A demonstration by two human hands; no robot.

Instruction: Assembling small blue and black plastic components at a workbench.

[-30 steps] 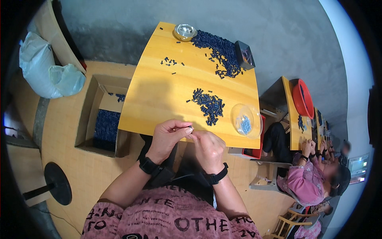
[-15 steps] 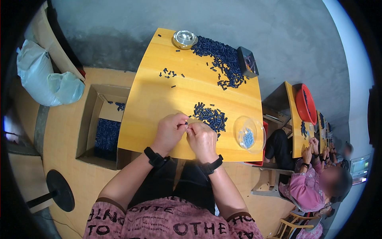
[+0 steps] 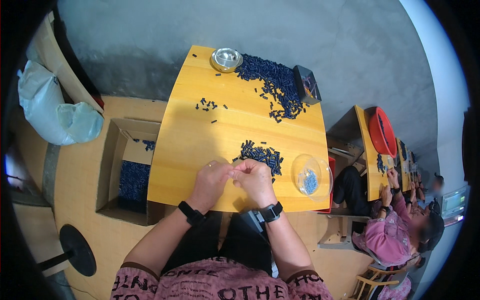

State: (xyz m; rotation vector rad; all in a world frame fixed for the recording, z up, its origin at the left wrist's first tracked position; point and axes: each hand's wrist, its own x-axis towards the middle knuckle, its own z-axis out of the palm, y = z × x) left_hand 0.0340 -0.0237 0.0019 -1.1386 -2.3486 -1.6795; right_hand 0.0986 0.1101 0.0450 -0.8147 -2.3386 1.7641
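Shifted a bit vs half a sec back: both hands sit lower on the table edge now, pulled away from the near pile [image 3: 261, 154] of small dark blue pieces, w/ head view tilted so more of the far side shows. Left hand [image 3: 212, 181] and right hand [image 3: 256, 180] curled narrow, fingertips meeting, pinching something tiny btwn them, prob one of those blue pieces but can't tell, fully covered by fingers. Near pile lies just beyond right knuckles, not touching.

Handling guess: pieces look light, stiff, short tube/cap shaped, prob plastic, a bit slick. Roll and scatter easily, judging by strays [image 3: 207, 105] mid table. Best taken by fingertip pinch across the short body, one at a time.

Hard to make out: exact shape of each piece, too small. Clear round bowl [image 3: 312, 177] at right holds some paler blue bits, kind unclear. Big pile [image 3: 274, 85] at far edge beside metal bowl [image 3: 226, 59] and dark box [image 3: 306, 84], contents unreadable. Cardboard box [image 3: 131, 170] on floor left holds more blue stuff, partly cut by table edge.
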